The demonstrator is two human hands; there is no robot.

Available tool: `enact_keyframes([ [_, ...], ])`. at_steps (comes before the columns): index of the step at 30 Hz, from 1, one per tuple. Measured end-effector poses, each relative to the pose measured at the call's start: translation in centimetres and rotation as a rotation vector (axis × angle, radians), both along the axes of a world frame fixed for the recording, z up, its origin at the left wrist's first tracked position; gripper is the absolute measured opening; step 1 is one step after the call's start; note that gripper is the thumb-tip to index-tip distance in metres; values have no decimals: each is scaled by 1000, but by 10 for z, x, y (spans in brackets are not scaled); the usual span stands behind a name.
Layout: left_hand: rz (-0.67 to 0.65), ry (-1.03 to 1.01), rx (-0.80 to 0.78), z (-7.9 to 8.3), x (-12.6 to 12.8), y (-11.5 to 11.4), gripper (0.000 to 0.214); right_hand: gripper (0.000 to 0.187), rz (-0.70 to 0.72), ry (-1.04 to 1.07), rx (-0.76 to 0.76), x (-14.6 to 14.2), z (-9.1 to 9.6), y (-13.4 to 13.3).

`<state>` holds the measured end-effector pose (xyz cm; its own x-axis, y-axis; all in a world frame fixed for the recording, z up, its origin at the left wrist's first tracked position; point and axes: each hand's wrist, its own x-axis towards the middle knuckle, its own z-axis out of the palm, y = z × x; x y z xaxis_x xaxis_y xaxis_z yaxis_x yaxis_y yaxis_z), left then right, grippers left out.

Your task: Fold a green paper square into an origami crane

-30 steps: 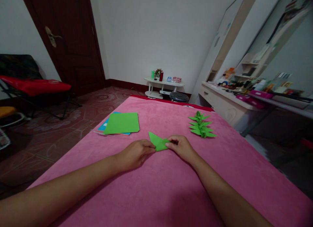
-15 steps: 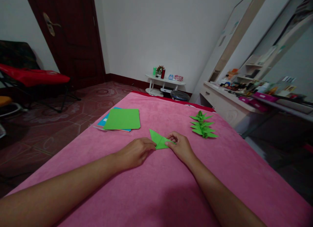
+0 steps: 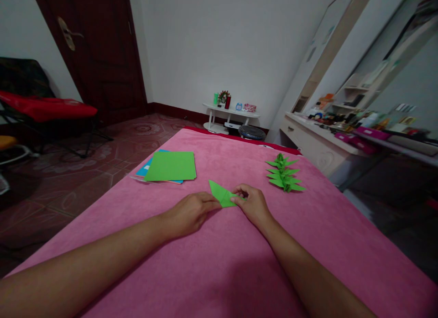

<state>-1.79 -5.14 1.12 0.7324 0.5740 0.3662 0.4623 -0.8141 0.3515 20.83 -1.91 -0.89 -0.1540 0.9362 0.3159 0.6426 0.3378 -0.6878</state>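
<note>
A folded green paper triangle (image 3: 221, 193) lies on the pink cloth (image 3: 239, 263) in front of me. My left hand (image 3: 190, 213) presses its near left edge with curled fingers. My right hand (image 3: 251, 201) pinches the paper's right corner, fingers closed on it. Both forearms rest on the cloth.
A stack of green and blue paper sheets (image 3: 170, 166) lies to the far left on the cloth. Several finished green folded pieces (image 3: 284, 174) sit in a row at the far right. A desk (image 3: 318, 147) stands right of the bed, a white low table (image 3: 230, 117) beyond it.
The hands stayed on the green paper, and the right fingers shifted slightly along its right corner. The view tilted a little downward.
</note>
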Motion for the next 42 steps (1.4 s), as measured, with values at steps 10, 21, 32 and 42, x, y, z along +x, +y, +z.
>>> enact_keyframes([
  [10, 16, 18, 29, -2, 1, 0, 33, 14, -19, 79, -34, 0, -4, 5],
  [21, 10, -51, -20, -4, -1, 0, 27, 13, -14, -25, -71, 0, -2, 9],
  [32, 6, -121, -69, -7, -3, 4, 44, 13, -5, -35, -66, 1, -4, 10],
  [42, -37, -65, 0, -2, 0, 2, 42, 13, 2, -18, -89, 0, -1, 9],
])
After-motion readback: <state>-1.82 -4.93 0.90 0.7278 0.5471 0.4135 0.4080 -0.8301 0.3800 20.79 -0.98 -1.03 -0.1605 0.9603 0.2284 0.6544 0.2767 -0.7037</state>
